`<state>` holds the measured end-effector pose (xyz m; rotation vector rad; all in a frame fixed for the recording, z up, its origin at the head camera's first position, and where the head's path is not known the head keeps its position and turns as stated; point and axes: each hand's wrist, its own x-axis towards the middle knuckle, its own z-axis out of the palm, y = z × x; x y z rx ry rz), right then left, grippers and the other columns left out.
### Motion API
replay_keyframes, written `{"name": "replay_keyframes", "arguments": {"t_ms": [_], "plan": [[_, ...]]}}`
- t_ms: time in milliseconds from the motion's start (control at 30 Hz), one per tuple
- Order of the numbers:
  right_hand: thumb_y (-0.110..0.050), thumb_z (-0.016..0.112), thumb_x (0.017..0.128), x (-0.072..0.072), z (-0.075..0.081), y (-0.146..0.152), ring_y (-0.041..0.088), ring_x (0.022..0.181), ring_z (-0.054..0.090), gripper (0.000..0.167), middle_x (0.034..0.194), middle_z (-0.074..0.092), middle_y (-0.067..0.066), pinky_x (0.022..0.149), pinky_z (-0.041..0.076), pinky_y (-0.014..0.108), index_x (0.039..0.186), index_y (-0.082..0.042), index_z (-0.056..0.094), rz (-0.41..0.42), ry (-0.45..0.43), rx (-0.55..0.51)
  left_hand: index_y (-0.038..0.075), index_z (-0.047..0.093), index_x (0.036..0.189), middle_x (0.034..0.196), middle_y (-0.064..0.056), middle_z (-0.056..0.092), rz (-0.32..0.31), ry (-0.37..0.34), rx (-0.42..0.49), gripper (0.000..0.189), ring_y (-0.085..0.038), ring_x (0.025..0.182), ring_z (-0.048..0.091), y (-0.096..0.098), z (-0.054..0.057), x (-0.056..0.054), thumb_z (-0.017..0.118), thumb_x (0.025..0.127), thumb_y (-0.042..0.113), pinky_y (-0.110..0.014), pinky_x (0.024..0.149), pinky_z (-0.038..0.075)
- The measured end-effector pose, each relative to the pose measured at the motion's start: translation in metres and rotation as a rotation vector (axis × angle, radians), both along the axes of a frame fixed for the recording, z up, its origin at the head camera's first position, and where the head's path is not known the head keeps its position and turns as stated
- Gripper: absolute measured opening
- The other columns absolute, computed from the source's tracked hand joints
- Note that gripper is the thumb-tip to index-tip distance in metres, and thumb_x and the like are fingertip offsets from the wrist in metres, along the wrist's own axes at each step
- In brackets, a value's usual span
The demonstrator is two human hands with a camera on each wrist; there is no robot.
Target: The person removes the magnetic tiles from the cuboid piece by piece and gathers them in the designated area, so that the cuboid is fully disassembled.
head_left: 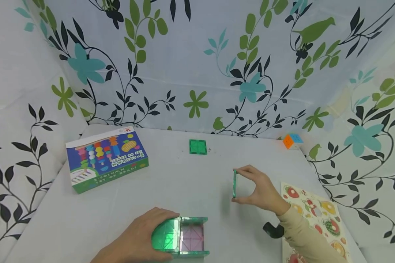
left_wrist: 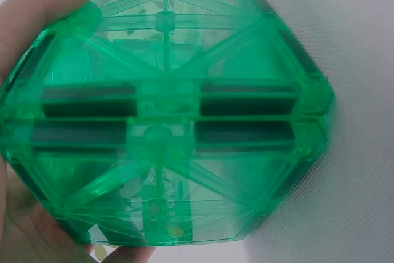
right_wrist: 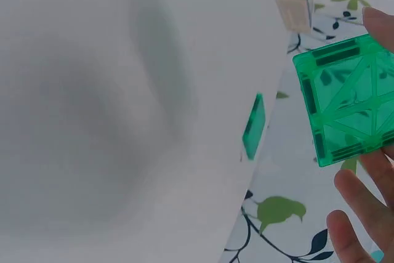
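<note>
My left hand [head_left: 139, 235] grips a structure of translucent green magnetic tiles [head_left: 166, 235] at the front of the table, thumb and fingers on opposite sides. Its right part is an open-topped box with a pinkish tile [head_left: 192, 237] inside. In the left wrist view the green tiles [left_wrist: 160, 53] fill most of the picture. My right hand [head_left: 261, 188] pinches one square green tile [right_wrist: 351, 100] by two edges, held edge-on above the table, to the right of the structure. Another green tile [head_left: 198, 147] lies flat farther back.
A blue and green toy box [head_left: 108, 157] lies at the back left. A puzzle cube [head_left: 292, 141] stands at the back right. Under the right forearm are a fruit-patterned sheet [head_left: 327, 212] and a small black object [head_left: 273, 230]. Leaf-printed cloth [head_left: 184, 73] hangs behind the table.
</note>
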<state>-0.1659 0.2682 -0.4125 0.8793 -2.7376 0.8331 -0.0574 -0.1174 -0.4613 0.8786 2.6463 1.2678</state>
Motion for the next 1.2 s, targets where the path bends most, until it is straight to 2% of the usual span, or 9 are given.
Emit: {"name": "replay_keyframes", "arguments": {"t_ms": [133,267,467,600,733,867,1000,1200], "plan": [[-0.033,0.099,0.061,-0.037,0.006,0.002,0.03,0.117,0.065,0.086,0.128,0.067,0.006,0.099,0.056,0.052,0.135,-0.005,0.065,-0.02,-0.006,0.065,0.033,0.058,0.137,0.125,0.023,0.062,-0.006,-0.011,0.011,0.08,-0.001,0.108,0.056,-0.001,0.0,0.0,0.093,0.066,0.046,-0.023,0.084,0.056],[-0.036,0.099,0.062,-0.075,0.006,0.0,0.031,0.116,0.065,0.087,0.128,0.066,0.009,0.099,0.056,0.052,0.136,-0.003,0.064,-0.052,-0.046,0.137,0.034,0.058,0.138,0.124,0.022,0.062,-0.01,-0.028,0.019,0.08,0.0,0.108,0.055,-0.002,-0.001,0.0,0.092,0.067,0.047,-0.023,0.082,0.056],[-0.038,0.097,0.065,-0.129,-0.005,-0.005,0.038,0.121,0.062,0.09,0.134,0.062,0.016,0.102,0.053,0.056,0.139,-0.003,0.062,-0.088,-0.118,0.253,0.033,0.058,0.138,0.125,0.019,0.062,-0.013,-0.027,0.029,0.078,-0.002,0.11,0.056,-0.005,-0.003,0.002,0.09,0.071,0.054,-0.024,0.084,0.056],[-0.038,0.096,0.067,-0.158,-0.017,0.0,0.044,0.128,0.058,0.092,0.143,0.056,0.022,0.106,0.049,0.06,0.142,-0.001,0.058,-0.136,-0.184,0.329,0.032,0.058,0.139,0.127,0.021,0.061,-0.022,-0.025,0.044,0.077,-0.003,0.112,0.056,-0.005,-0.006,0.001,0.087,0.073,0.06,-0.025,0.085,0.057],[-0.037,0.095,0.069,-0.177,-0.025,0.0,0.046,0.132,0.053,0.093,0.147,0.051,0.025,0.111,0.045,0.061,0.145,-0.001,0.055,-0.167,-0.252,0.378,0.032,0.057,0.138,0.128,0.022,0.062,-0.033,0.022,0.059,0.076,-0.002,0.113,0.057,-0.004,-0.007,0.0,0.085,0.074,0.062,-0.025,0.086,0.057],[-0.036,0.094,0.07,-0.189,-0.031,-0.006,0.048,0.134,0.051,0.093,0.149,0.048,0.027,0.111,0.044,0.061,0.146,-0.001,0.054,-0.157,-0.285,0.393,0.033,0.057,0.138,0.129,0.021,0.062,-0.04,0.033,0.056,0.075,-0.002,0.114,0.057,-0.004,-0.007,-0.001,0.084,0.074,0.063,-0.025,0.087,0.056],[-0.038,0.094,0.071,-0.201,-0.038,-0.01,0.047,0.133,0.052,0.093,0.151,0.046,0.028,0.111,0.045,0.061,0.146,-0.002,0.054,-0.142,-0.306,0.398,0.036,0.056,0.138,0.129,0.022,0.062,-0.038,0.006,0.05,0.076,-0.003,0.114,0.057,-0.004,-0.006,-0.001,0.084,0.073,0.064,-0.025,0.087,0.056],[-0.041,0.093,0.072,-0.217,-0.052,-0.012,0.042,0.133,0.051,0.095,0.151,0.046,0.024,0.112,0.044,0.058,0.149,-0.003,0.05,-0.111,-0.368,0.399,0.032,0.058,0.138,0.128,0.02,0.063,-0.035,-0.008,0.049,0.076,-0.003,0.114,0.057,-0.005,-0.007,0.0,0.084,0.074,0.064,-0.024,0.086,0.057]]}}
